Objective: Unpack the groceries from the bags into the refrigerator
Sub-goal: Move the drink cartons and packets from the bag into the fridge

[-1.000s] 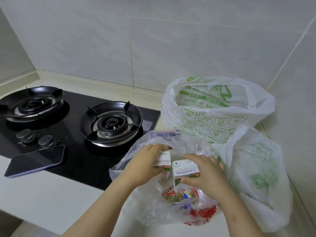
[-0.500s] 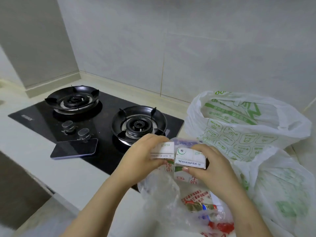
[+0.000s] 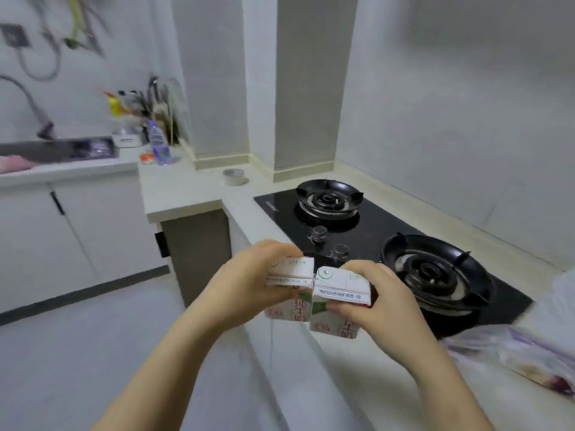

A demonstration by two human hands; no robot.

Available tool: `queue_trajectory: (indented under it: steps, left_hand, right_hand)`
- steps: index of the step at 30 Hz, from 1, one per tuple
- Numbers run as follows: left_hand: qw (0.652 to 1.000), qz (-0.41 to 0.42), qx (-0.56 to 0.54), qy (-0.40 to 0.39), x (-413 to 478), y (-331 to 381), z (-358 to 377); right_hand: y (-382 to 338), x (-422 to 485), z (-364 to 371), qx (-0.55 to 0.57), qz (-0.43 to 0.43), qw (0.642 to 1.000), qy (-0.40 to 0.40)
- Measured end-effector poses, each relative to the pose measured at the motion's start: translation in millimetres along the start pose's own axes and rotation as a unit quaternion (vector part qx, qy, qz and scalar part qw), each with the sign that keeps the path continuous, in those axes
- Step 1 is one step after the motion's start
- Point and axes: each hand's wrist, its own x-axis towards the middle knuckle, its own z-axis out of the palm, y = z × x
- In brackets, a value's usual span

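Observation:
My left hand (image 3: 249,281) grips a small white milk carton (image 3: 291,275) with green and red print. My right hand (image 3: 379,303) grips a second carton of the same kind (image 3: 340,290). The two cartons touch side by side, held in the air over the counter's front edge, left of the stove. A clear plastic grocery bag (image 3: 510,353) lies on the counter at the right, partly cut off by the frame edge. The refrigerator is out of view.
A black two-burner gas stove (image 3: 389,237) sits on the white counter (image 3: 242,209) behind my hands. Further left are a roll of tape (image 3: 234,176), a water bottle (image 3: 158,144), a utensil rack and a sink (image 3: 59,150). White cabinets and grey floor lie at the lower left.
Both cartons have been lifted out of the clear bag and carried left. My view has swung left, away from the bags, so that the sink corner and floor are now visible.

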Motion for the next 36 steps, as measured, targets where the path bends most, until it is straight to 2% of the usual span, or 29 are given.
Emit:
queue_trajectory:
  steps: [8, 14, 21, 27, 36]
  left_hand:
    - [0.978, -0.15, 0.058, 0.13, -137.9, -63.8, -119.7]
    - [0.925, -0.262, 0.1, 0.255, -255.5, -75.2, -186.2]
    - [0.852, -0.374, 0.105, 0.352, -365.1, -61.2, -226.1]
    - [0.799, -0.413, 0.114, 0.421, -411.6, -42.9, -253.9]
    - [0.736, -0.417, 0.184, 0.501, -439.0, -2.8, -306.4]
  right_hand:
    - [-109.7, 20.2, 139.2, 0.078, -0.14, 0.977, -0.143]
    - [-197.7, 5.1, 233.2, 0.112, -0.265, 0.926, -0.243]
    - [-282.9, -31.6, 307.1, 0.177, -0.344, 0.85, -0.357]
    - [-337.2, -49.6, 348.9, 0.241, -0.406, 0.78, -0.412]
    - [-428.1, -57.1, 375.4, 0.336, -0.476, 0.691, -0.428]
